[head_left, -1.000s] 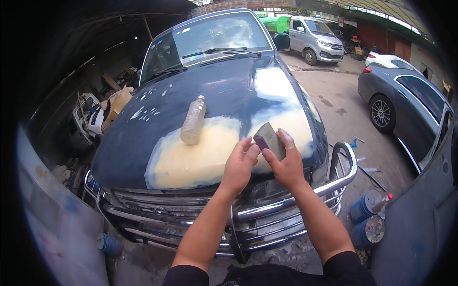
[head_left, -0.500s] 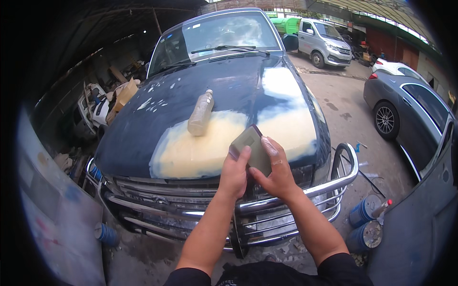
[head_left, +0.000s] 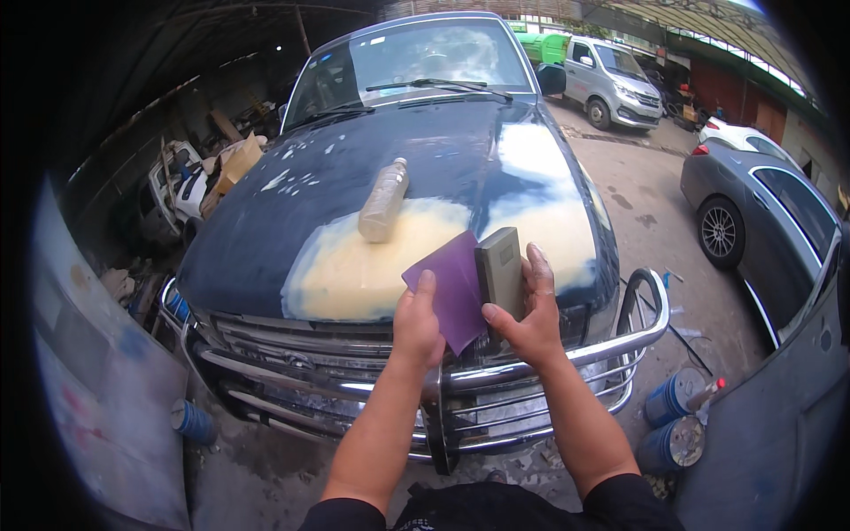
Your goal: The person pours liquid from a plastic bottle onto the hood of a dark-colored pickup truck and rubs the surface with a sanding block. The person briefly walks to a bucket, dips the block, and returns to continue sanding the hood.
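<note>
Flanking the grey block (head_left: 505, 273), right fingers (head_left: 540, 269) clasp it; left fingers (head_left: 426, 288) pinch the purple sheet (head_left: 454, 288).

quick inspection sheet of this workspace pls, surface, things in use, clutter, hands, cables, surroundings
surface: dark blue hood, with cream and whitish patches
things in use: purple sheet and grey block side by side, contact unclear; clear plastic bottle on the hood
clutter: blue buckets on the floor at right, cardboard at far left
hands: left hand holds the sheet, right hand holds the block
cables: thin dark line on the floor at right, cable or hose, cannot tell
surroundings: silver van and dark grey car at right
</note>
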A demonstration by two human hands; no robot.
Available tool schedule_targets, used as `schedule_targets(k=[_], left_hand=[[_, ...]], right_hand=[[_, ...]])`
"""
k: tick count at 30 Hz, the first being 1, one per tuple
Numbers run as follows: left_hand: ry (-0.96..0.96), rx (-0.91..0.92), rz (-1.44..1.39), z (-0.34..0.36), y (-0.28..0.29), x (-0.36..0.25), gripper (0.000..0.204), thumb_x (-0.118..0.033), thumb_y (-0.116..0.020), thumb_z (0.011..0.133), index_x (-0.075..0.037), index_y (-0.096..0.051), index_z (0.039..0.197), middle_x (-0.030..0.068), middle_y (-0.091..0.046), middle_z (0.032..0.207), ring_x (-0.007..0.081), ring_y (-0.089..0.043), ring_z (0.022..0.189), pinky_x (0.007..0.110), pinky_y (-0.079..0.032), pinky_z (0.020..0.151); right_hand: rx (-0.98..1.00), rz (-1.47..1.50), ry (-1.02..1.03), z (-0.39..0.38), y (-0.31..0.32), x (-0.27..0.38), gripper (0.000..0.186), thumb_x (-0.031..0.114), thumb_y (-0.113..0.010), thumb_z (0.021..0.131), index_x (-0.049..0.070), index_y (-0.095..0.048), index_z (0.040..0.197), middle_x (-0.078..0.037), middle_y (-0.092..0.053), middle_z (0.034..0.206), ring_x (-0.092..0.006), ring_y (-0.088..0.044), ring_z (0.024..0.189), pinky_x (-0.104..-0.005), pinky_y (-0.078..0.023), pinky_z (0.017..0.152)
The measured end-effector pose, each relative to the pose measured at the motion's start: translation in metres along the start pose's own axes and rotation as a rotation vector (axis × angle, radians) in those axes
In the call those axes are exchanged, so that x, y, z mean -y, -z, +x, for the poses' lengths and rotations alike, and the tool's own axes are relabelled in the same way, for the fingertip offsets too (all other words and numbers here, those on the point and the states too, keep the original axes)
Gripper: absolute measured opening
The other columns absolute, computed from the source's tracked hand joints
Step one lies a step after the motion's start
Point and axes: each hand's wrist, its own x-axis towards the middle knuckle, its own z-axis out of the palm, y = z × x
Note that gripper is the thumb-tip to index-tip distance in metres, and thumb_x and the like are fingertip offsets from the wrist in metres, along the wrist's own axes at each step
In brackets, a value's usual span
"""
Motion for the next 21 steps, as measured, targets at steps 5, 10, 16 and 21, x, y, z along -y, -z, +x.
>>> schedule_targets(k=[5,10,16,21], left_hand=[[-0.035,-0.023,0.008,0.000,0.003,0.003,0.038,-0.028,-0.042,0.108,0.001,-0.052,0.130,0.0114,-0.062,0.124,0.0209,-0.061,0.113,0.035,-0.048,0.099],[-0.052,0.073,-0.077,-0.006,-0.007,-0.001,0.041,-0.031,-0.041,0.108,0.002,-0.052,0.131,0.0121,-0.062,0.126,0.0214,-0.060,0.115,0.036,-0.047,0.100],[-0.066,0.083,-0.049,-0.009,-0.003,-0.005,0.046,-0.037,-0.040,0.108,0.001,-0.051,0.132,0.0124,-0.062,0.126,0.0218,-0.059,0.116,0.036,-0.046,0.101],[-0.069,0.120,-0.043,-0.010,0.002,-0.005,0.048,-0.038,-0.038,0.109,0.001,-0.050,0.134,0.0121,-0.061,0.128,0.0222,-0.059,0.118,0.036,-0.046,0.102]], right_hand=[[0.045,-0.382,0.233,-0.007,-0.014,0.012,0.100,0.022,-0.084,0.077,0.001,-0.024,0.153,-0.026,-0.043,0.146,-0.0356,-0.049,0.133,-0.0422,-0.038,0.111],[0.058,-0.414,0.310,-0.005,-0.023,0.007,0.098,0.020,-0.083,0.076,0.003,-0.025,0.153,-0.024,-0.042,0.148,-0.0388,-0.046,0.135,-0.0442,-0.038,0.112],[0.109,-0.347,0.306,0.001,-0.029,0.012,0.095,0.019,-0.082,0.077,0.003,-0.027,0.152,-0.023,-0.040,0.150,-0.0379,-0.042,0.139,-0.0441,-0.035,0.114],[0.130,-0.317,0.283,0.001,-0.031,0.011,0.094,0.018,-0.082,0.077,0.003,-0.028,0.152,-0.023,-0.040,0.150,-0.0372,-0.041,0.139,-0.0436,-0.034,0.114]])
